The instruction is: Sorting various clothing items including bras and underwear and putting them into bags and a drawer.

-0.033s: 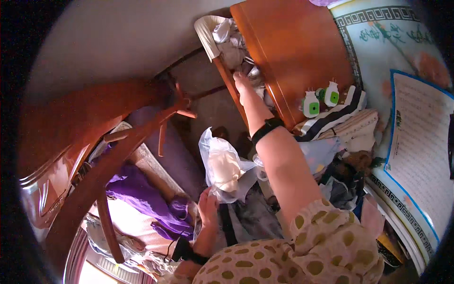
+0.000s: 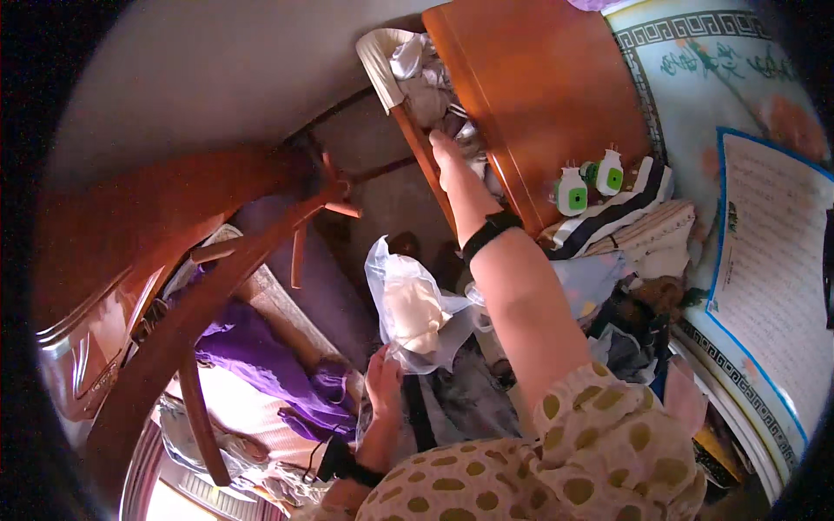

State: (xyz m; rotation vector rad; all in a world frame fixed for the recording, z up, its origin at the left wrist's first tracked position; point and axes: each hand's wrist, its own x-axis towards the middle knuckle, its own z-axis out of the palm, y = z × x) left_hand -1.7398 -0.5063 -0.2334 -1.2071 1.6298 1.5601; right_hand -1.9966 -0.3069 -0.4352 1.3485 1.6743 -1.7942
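Observation:
A clear plastic bag (image 2: 376,263) with a pale, cream-coloured bundle (image 2: 412,314) inside hangs low in front of me. My left hand (image 2: 382,380) is closed on the bag's lower left edge, its fingers pressed together there. My right arm stretches forward to an open wooden drawer (image 2: 420,161). At the drawer's opening is my right hand (image 2: 446,156). Its thumb side shows, while the other fingers are hidden among crumpled white and grey cloths (image 2: 427,97), so whether it grips anything is not visible. Each wrist has a black band.
The brown wooden cabinet top (image 2: 539,95) carries two white-and-green plug-in devices (image 2: 572,196). Folded striped cloth (image 2: 621,213) lies beside them. Left stands a wooden chair or rack frame (image 2: 165,339), with purple cloth (image 2: 261,356) behind it. A blue-edged printed sheet (image 2: 769,243) lies right.

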